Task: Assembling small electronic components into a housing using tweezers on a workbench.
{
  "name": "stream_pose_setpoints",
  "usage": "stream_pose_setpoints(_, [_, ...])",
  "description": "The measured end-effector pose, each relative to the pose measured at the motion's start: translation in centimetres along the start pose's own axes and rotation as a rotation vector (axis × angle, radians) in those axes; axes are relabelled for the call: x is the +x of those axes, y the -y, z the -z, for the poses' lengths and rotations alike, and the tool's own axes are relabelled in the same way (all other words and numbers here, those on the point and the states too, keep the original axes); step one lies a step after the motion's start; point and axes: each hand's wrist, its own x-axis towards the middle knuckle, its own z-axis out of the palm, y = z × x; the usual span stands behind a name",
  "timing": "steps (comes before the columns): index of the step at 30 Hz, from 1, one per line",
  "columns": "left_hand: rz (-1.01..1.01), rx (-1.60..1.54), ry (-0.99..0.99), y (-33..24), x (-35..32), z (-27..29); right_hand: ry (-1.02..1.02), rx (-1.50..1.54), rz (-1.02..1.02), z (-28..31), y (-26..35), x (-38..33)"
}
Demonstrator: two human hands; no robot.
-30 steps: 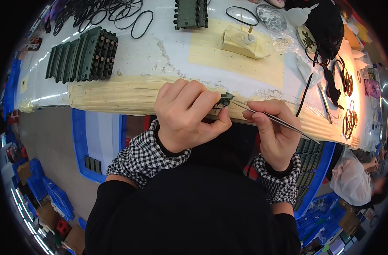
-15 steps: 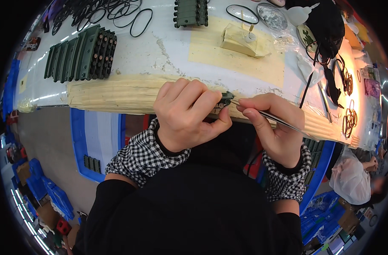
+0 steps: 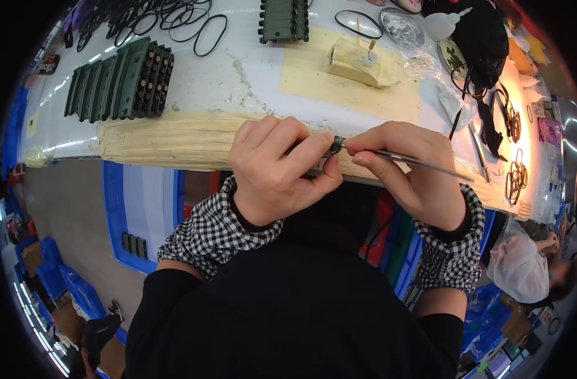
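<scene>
At the table's padded front edge, my left hand [image 3: 281, 163] is closed around a small dark green part [image 3: 336, 144]. Only the part's right end shows past the thumb and index finger; the fingers cover everything else. My right hand [image 3: 416, 165] pinches slim metal tweezers [image 3: 421, 164] between thumb and fingers. Their tip meets the end of the green part, or lies very close to it; I cannot tell which. The rear of the tweezers slants down to the right, past my palm.
Stacked dark green ridged strips [image 3: 119, 82] stand at left, with another stack [image 3: 284, 20] at the far middle. A tape-wrapped block [image 3: 362, 63] holds a small white cup. Black rubber loops [image 3: 211, 35] lie at the back. Below the edge hangs a blue-rimmed tray [image 3: 115, 211]. Someone sits at right.
My right forearm has swung outward to the right, and the tweezers lie at a flatter slant. The left hand has barely moved and keeps hold of the green part.
</scene>
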Motion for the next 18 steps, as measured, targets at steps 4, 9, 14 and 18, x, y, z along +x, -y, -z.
stream_pose_setpoints(4, [0.009,-0.013,-0.009,0.0,0.0,0.0,-0.147,0.145,-0.125,-0.4,-0.1,-1.3])
stream_pose_setpoints(9, [0.013,-0.011,-0.004,0.1,0.0,0.0,-0.241,0.047,-0.001,-0.5,0.8,-2.1])
stream_pose_setpoints(14, [0.006,-0.021,-0.016,0.1,-0.1,-0.1,-0.214,0.121,-0.046,-1.7,-0.5,-2.0])
stream_pose_setpoints(18, [0.003,-0.007,-0.016,0.1,0.0,0.0,-0.190,0.098,-0.033,-1.6,-0.7,-1.9])
